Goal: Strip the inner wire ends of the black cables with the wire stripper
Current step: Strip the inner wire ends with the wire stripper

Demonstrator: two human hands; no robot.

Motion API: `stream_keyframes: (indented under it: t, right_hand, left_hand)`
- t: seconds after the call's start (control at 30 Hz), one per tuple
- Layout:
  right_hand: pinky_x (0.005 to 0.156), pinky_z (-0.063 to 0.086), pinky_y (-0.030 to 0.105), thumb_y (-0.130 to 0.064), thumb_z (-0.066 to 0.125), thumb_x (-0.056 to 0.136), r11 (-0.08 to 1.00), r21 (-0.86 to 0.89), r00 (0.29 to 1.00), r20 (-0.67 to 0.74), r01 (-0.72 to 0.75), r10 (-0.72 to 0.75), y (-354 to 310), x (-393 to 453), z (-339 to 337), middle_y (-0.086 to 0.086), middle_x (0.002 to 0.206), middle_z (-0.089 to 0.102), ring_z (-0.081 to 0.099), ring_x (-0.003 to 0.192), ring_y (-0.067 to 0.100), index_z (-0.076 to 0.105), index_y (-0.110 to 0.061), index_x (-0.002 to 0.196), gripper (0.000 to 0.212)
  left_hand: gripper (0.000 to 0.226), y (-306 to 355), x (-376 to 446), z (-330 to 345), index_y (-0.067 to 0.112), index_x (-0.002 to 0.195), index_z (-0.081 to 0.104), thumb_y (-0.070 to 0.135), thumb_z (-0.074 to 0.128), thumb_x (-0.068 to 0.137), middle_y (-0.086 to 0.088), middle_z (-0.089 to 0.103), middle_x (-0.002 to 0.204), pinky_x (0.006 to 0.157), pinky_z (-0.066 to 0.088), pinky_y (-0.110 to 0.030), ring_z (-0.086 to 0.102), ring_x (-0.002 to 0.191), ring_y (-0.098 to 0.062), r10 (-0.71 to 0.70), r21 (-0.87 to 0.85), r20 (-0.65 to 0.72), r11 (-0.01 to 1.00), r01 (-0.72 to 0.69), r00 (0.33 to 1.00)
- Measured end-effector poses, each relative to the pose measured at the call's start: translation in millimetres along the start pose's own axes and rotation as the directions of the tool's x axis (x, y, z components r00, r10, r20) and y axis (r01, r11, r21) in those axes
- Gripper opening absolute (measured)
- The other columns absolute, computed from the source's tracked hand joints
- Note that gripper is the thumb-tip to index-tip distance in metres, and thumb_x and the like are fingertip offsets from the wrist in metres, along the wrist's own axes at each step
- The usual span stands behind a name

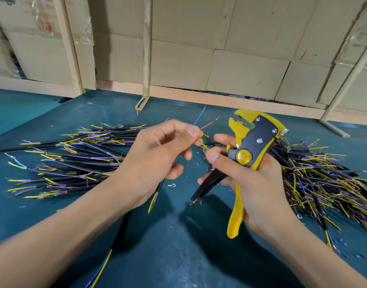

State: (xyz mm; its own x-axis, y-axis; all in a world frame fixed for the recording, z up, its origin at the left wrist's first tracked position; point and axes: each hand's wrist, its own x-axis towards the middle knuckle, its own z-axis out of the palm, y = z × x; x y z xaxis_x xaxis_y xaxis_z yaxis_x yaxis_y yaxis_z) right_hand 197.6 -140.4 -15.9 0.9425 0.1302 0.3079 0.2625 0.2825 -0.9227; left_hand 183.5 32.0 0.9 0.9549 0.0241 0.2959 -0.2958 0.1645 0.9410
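Two hands (pixel 155 150), one wire stripper (pixel 249 146), two heaps of black cables (pixel 74 161), one ring terminal (pixel 171 185)

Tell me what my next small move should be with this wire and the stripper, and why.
Probably guide the yellow-green wire up into the head of the wire stripper. Your left hand pinches that wire and your right hand holds the stripper while its thumb touches the wire, but the wire sits below and left of the stripper's head, not in it, so squeezing now would strip nothing.
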Motion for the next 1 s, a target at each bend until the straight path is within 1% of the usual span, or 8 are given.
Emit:
stream_keyframes:
  t: [0.1, 0.2, 0.27, 0.33, 0.57, 0.73, 0.9, 1.0]
  right_hand:
    - [0.061, 0.06, 0.055, -0.018, 0.077, 0.084, 0.997, 0.033, 0.996, 0.051, -0.073, 0.072, -5, 2, -2, 0.02, 0.076, 0.068, 0.062, 0.067, 0.031, 0.076, -0.005, 0.093, 0.016]
    - [0.06, 0.057, 0.053, -0.022, 0.073, 0.083, 0.959, 0.14, 0.957, 0.192, -0.247, 0.219, -12, 2, -2, 0.028, 0.071, 0.064, 0.063, 0.057, 0.039, 0.073, 0.005, 0.094, 0.029]
    - [0.057, 0.058, 0.051, -0.018, 0.073, 0.079, 0.938, 0.157, 0.931, 0.253, -0.308, 0.263, -17, 0, 0, 0.031, 0.072, 0.065, 0.067, 0.058, 0.042, 0.072, 0.006, 0.091, 0.027]
    - [0.055, 0.059, 0.049, -0.015, 0.073, 0.067, 0.897, 0.184, 0.898, 0.273, -0.401, 0.345, -22, -2, 5, 0.031, 0.076, 0.068, 0.07, 0.063, 0.044, 0.067, 0.005, 0.093, 0.033]
    - [0.072, 0.061, 0.06, -0.035, 0.056, 0.1, 0.715, 0.37, 0.802, 0.189, -0.593, 0.567, -9, 6, -2, 0.023, 0.096, 0.069, 0.073, 0.094, 0.046, 0.062, 0.001, 0.113, 0.038]
    - [0.077, 0.062, 0.042, -0.06, 0.059, 0.081, 0.966, 0.0, 0.954, 0.153, -0.26, 0.257, 6, 8, 1, 0.02, 0.097, 0.076, 0.074, 0.091, 0.043, 0.063, -0.025, 0.117, 0.05]
    - [0.089, 0.059, 0.04, -0.057, 0.069, 0.088, 0.97, -0.213, 0.932, 0.313, -0.117, 0.181, 15, -1, 0, 0.004, 0.098, 0.075, 0.075, 0.097, 0.029, 0.066, -0.028, 0.107, 0.035]
    - [0.094, 0.056, 0.035, -0.043, 0.065, 0.09, 0.941, -0.337, 0.919, 0.359, -0.037, 0.165, 24, -9, 7, 0.001, 0.095, 0.078, 0.073, 0.095, 0.016, 0.07, -0.022, 0.112, 0.031]
  left_hand:
    - [0.016, -1, 2, -6, 0.014, 0.085, 0.071, 0.027, 0.066, 0.092, 0.004, 0.067, 0.073, 0.044, 0.033, -0.019, 0.045, 0.056, -0.009, 0.16, 0.178, -0.051, 0.973, -0.149, 0.986]
    - [0.013, -2, 4, -21, 0.016, 0.09, 0.069, 0.024, 0.064, 0.099, 0.008, 0.067, 0.077, 0.062, 0.044, -0.021, 0.057, 0.066, -0.008, 0.464, 0.665, 0.073, 0.637, -0.39, 0.883]
    - [0.012, -1, 4, -27, 0.01, 0.093, 0.068, 0.018, 0.063, 0.099, 0.006, 0.062, 0.081, 0.067, 0.04, -0.015, 0.054, 0.072, -0.006, 0.585, 0.761, 0.192, 0.418, -0.496, 0.788]
    - [0.009, -1, 4, -29, 0.009, 0.094, 0.066, 0.014, 0.062, 0.1, 0.008, 0.057, 0.083, 0.07, 0.035, -0.009, 0.049, 0.074, 0.003, 0.648, 0.78, 0.22, 0.332, -0.53, 0.729]
    - [0.016, -8, 13, -46, 0.011, 0.097, 0.068, 0.022, 0.058, 0.103, 0.006, 0.061, 0.089, 0.068, 0.041, -0.024, 0.049, 0.074, -0.011, 0.667, 0.871, 0.209, 0.206, -0.447, 0.715]
    - [0.018, -11, 15, -50, 0.01, 0.099, 0.068, 0.023, 0.057, 0.104, 0.005, 0.062, 0.089, 0.065, 0.043, -0.031, 0.049, 0.075, -0.013, 0.676, 0.877, 0.218, 0.182, -0.446, 0.704]
    - [0.016, -11, 15, -48, 0.011, 0.099, 0.065, 0.024, 0.057, 0.104, 0.007, 0.055, 0.083, 0.062, 0.04, -0.028, 0.046, 0.07, -0.013, 0.721, 0.865, 0.126, 0.256, -0.431, 0.681]
    - [0.013, -8, 15, -47, 0.01, 0.097, 0.064, 0.022, 0.059, 0.103, 0.017, 0.046, 0.073, 0.064, 0.035, -0.011, 0.043, 0.067, -0.006, 0.727, 0.857, 0.032, 0.334, -0.393, 0.686]
